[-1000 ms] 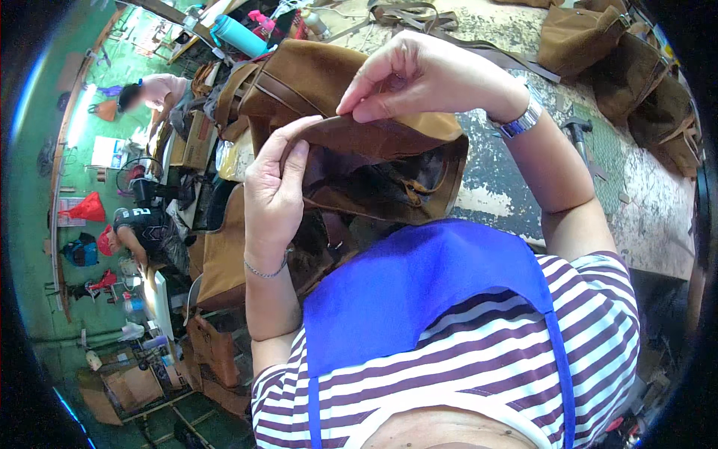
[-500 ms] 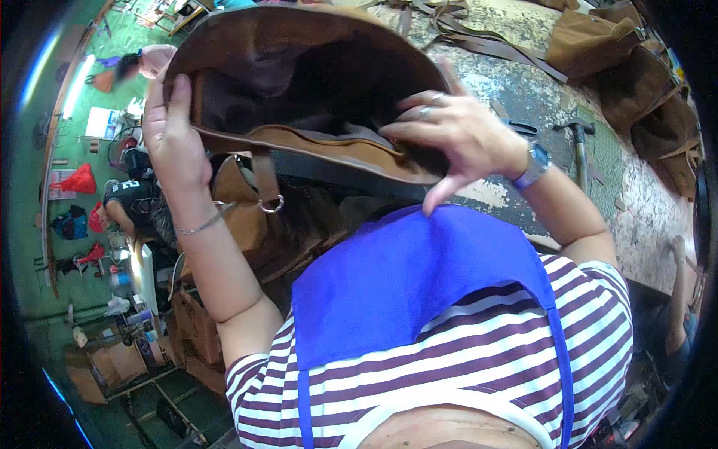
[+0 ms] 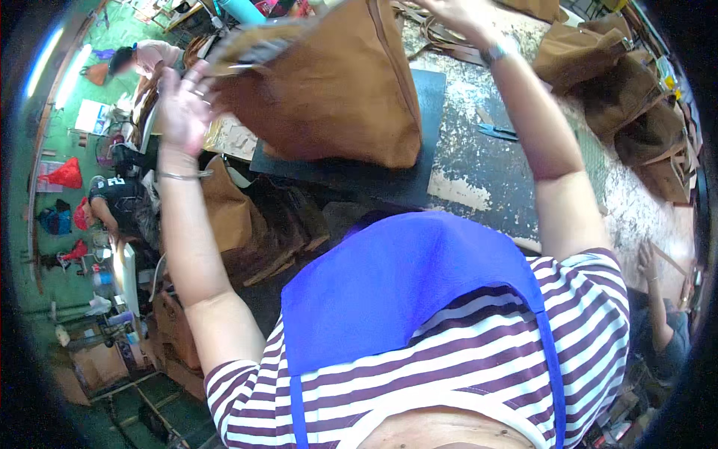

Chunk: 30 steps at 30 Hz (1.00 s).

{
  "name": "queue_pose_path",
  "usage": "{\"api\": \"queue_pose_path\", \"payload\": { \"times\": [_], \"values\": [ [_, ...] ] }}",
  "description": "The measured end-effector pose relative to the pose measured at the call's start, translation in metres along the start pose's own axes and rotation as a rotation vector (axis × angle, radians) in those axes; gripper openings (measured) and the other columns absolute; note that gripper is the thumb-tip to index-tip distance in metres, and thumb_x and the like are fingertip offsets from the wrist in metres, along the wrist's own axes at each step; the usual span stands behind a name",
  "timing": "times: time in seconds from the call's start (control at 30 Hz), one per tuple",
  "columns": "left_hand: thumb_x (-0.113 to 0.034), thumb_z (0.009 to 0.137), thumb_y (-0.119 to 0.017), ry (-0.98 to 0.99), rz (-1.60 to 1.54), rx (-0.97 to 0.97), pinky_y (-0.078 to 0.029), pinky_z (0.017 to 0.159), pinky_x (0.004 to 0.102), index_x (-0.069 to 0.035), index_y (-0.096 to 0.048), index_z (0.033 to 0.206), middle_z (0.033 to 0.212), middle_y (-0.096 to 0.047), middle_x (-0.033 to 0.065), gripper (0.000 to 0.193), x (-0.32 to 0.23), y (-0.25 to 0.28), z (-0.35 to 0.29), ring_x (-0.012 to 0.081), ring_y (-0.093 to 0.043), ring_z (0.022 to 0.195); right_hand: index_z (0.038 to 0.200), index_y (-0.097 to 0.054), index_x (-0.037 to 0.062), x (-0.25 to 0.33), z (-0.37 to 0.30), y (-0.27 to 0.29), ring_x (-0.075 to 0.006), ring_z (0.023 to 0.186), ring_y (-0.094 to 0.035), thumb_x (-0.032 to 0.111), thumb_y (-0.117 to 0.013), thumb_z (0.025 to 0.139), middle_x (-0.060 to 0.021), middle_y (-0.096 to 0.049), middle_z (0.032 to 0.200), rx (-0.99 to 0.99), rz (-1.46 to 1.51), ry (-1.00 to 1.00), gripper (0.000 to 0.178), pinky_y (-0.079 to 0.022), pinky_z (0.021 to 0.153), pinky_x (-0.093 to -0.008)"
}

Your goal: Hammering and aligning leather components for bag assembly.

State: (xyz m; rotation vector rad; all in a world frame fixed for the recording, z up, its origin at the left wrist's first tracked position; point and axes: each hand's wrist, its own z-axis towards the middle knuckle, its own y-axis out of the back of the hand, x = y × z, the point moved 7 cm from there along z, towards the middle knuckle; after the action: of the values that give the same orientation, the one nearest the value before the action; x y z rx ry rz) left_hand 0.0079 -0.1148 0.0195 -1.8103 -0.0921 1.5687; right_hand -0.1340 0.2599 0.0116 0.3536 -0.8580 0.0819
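Note:
A brown leather bag (image 3: 321,105) stands in front of me on a dark flat mat (image 3: 434,127). Its near side faces me, and a seam or zip line runs down its right edge. At the bag's upper left edge, my left hand (image 3: 185,112) has its fingers spread, slightly blurred, beside a smeared flap or rim. My right hand (image 3: 462,16) reaches past the bag's upper right corner. Its fingers are partly cut off by the picture's top edge, so whether they grip the bag is hidden.
Blue-handled snips (image 3: 497,132) lie on the worn table (image 3: 464,187). Several brown bags (image 3: 628,97) are heaped at the right, with leather straps (image 3: 441,34) at the back. Another brown bag (image 3: 224,209) is at my left. Co-workers (image 3: 123,202) are at the left, another person (image 3: 662,329) at right.
The bag has gone from being held up with its opening toward me to standing on the mat. My right hand has moved out of its opening, up and away; the left fingers have spread.

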Motion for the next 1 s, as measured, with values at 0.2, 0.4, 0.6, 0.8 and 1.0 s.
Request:
{"api": "queue_pose_path", "payload": {
  "times": [0.2,0.4,0.6,0.8,1.0],
  "values": [
    [-0.043,0.088,-0.057,-0.255,1.24,-0.922,-0.028,0.105,0.035,0.006,-0.038,0.131,0.128,-0.047,0.0189,0.068,0.164,0.068,-0.027,0.0258,-0.041,0.123,0.133,-0.042,0.0103,-0.078,-0.135,-0.028,-0.0203,0.114,-0.047,0.06,-0.039,0.089,-0.0086,-0.047,0.13,0.2,0.045,-0.734,0.066,-0.043,0.089,-0.039],
    [-0.039,0.079,-0.07,0.086,0.953,-0.762,-0.045,0.075,0.0251,0.003,-0.06,0.105,0.083,-0.064,0.0043,0.051,0.189,0.016,-0.003,0.0099,-0.055,0.075,0.133,-0.037,-0.0012,-0.087,-0.157,-0.036,-0.0239,0.105,-0.056,0.03,-0.073,0.076,-0.0205,-0.05,0.125,0.195,0.075,-0.721,0.074,-0.05,0.08,-0.0317],
    [-0.034,0.083,-0.064,0.181,1.059,-0.985,-0.045,0.088,0.035,0.004,-0.047,0.124,0.115,-0.057,0.0201,0.059,0.21,0.047,-0.046,0.025,-0.057,0.103,0.132,-0.04,-0.002,-0.101,-0.18,-0.029,-0.016,0.105,-0.054,0.014,-0.067,0.082,-0.0153,-0.054,0.122,0.401,0.009,-0.914,0.059,-0.045,0.088,-0.0293],
    [-0.021,0.077,-0.065,0.153,1.165,-0.813,-0.047,0.085,0.0388,0.003,-0.056,0.107,0.1,-0.061,0.024,0.04,0.231,0.031,-0.056,0.0365,-0.058,0.099,0.12,-0.049,-0.0058,-0.042,-0.188,-0.058,-0.0168,0.102,-0.057,0.013,-0.064,0.084,-0.0118,-0.06,0.113,0.38,-0.011,-0.789,0.043,-0.045,0.089,-0.0302],
    [0.003,0.082,-0.046,-0.28,1.157,-1.187,-0.044,0.092,0.0339,0.001,-0.059,0.11,0.107,-0.063,0.0163,0.031,0.103,0.011,-0.197,0.0258,-0.059,0.102,0.122,-0.049,-0.0037,0.039,-0.134,-0.159,-0.0114,0.101,-0.053,0.013,-0.055,0.092,-0.0073,-0.058,0.113,0.317,0.239,-0.55,0.035,-0.042,0.088,-0.0253]
  ]
}}
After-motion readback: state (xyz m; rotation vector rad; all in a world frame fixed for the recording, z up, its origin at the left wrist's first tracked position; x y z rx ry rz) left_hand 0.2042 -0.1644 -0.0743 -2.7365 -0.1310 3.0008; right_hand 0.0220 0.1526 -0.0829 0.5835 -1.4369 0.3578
